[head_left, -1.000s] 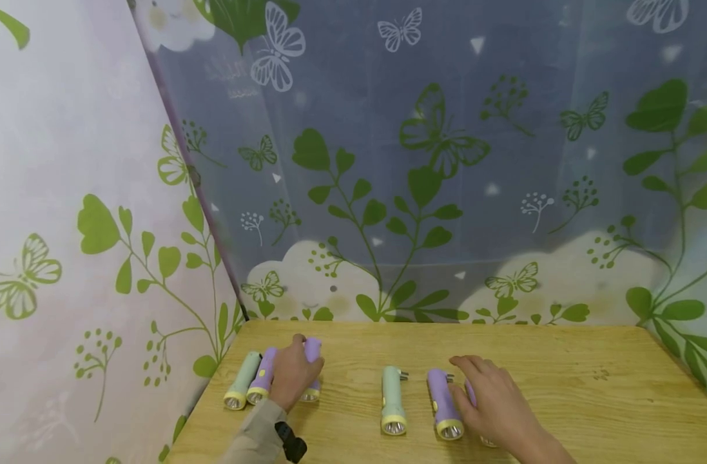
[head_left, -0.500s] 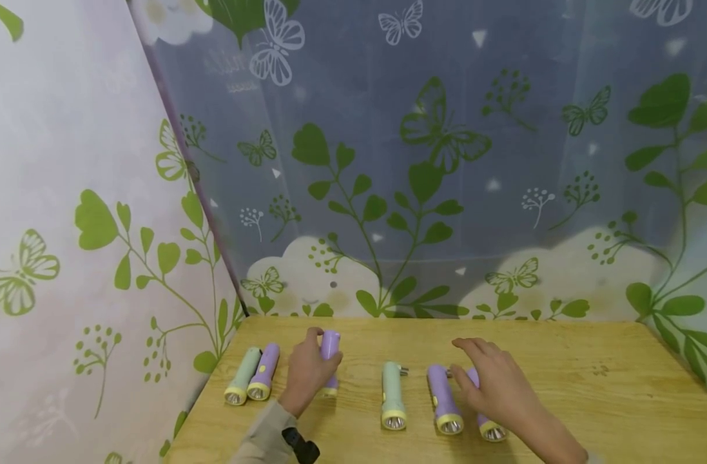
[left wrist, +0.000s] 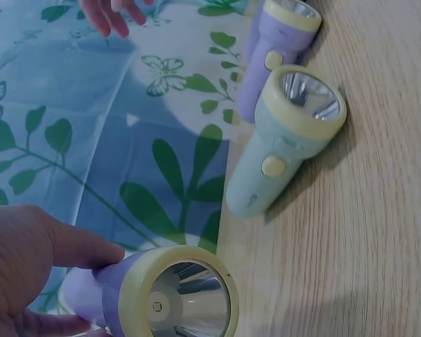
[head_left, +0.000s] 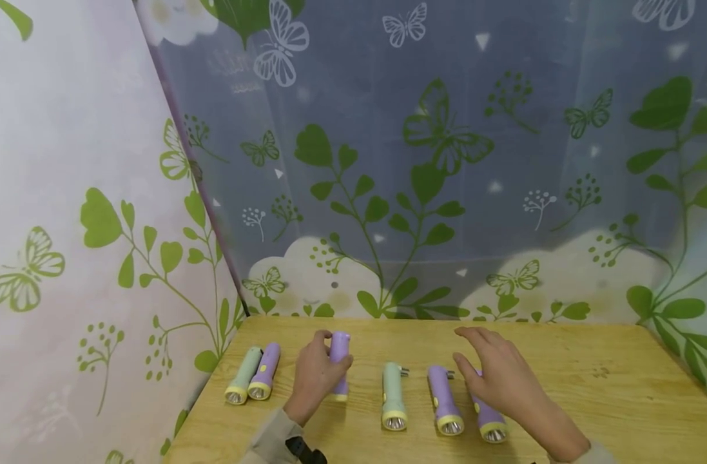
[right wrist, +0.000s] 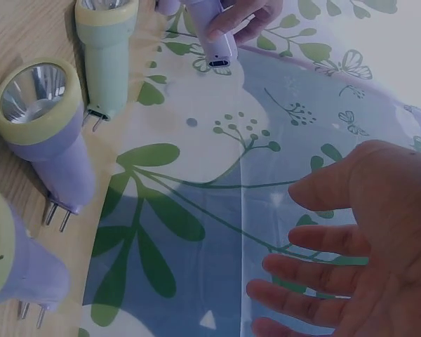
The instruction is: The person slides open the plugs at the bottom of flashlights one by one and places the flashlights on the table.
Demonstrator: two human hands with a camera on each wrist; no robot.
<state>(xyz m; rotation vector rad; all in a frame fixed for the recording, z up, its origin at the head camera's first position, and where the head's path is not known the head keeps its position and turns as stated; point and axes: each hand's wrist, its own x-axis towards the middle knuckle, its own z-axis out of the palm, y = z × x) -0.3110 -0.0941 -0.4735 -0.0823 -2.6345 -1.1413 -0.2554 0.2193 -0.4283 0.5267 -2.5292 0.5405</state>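
My left hand (head_left: 315, 377) grips a purple flashlight (head_left: 339, 351) with a yellow rim, thumb and fingers around its body; in the left wrist view its lens (left wrist: 189, 302) faces the camera. My right hand (head_left: 506, 380) hovers with spread fingers above a purple flashlight (head_left: 490, 422) at the right. That hand (right wrist: 330, 260) holds nothing in the right wrist view. Just left of it lies another purple flashlight (head_left: 443, 399), plug prongs sticking out. Between the hands is a pale green flashlight (head_left: 394, 396), its prongs out as well.
At the left end of the wooden table (head_left: 597, 399) a green flashlight (head_left: 244, 377) and a purple flashlight (head_left: 265, 370) lie side by side. A patterned curtain (head_left: 353, 193) rises behind the table's far edge, and a pale patterned sheet (head_left: 115, 258) stands on the left.
My left hand has moved right with the purple flashlight, away from the left pair. My right hand has lifted off the rightmost flashlight, its fingers opening.
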